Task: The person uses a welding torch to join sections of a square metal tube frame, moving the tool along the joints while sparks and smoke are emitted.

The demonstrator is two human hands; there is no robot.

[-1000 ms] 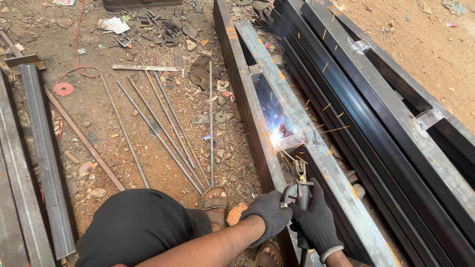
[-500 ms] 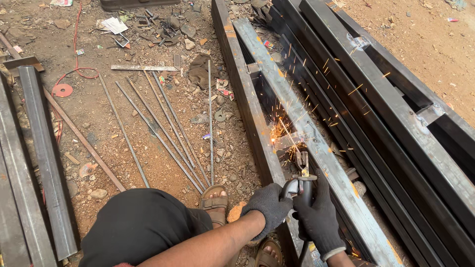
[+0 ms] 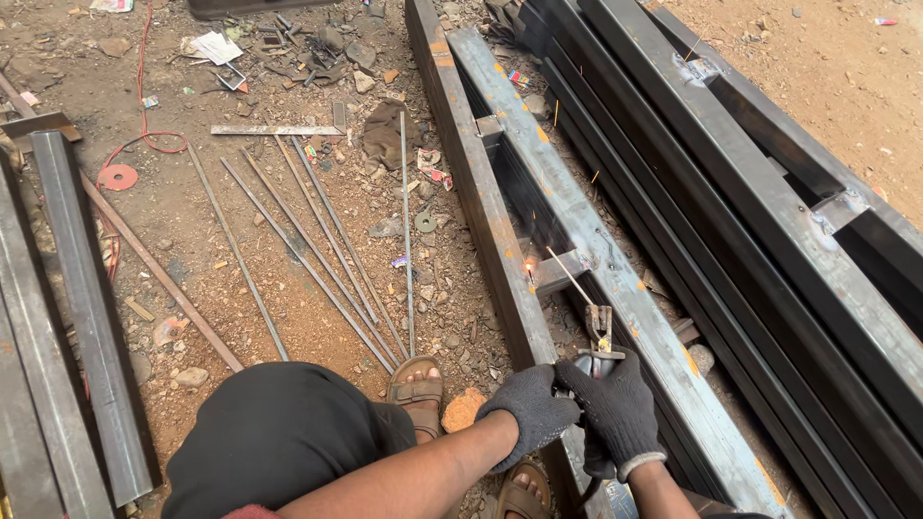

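Both gloved hands are wrapped together around the electrode holder [image 3: 598,338]: the left hand [image 3: 531,411] closed on its near side, the right hand [image 3: 617,411] clenched over the grip just beside it, the two gloves touching. From the holder's clamp the welding rod [image 3: 570,276] runs up and away to the left of the hands, its long axis slanting toward the glowing joint [image 3: 528,266], where a short cross-piece [image 3: 559,273] meets the left beam [image 3: 486,216]. The glow lies ahead of the hands, a little nearer the left one; a few sparks hang above it. The right beam [image 3: 615,288] passes under the right hand. Thin rods [image 3: 322,250] lie on the dirt well off to the left, beyond the sandalled foot [image 3: 416,386].
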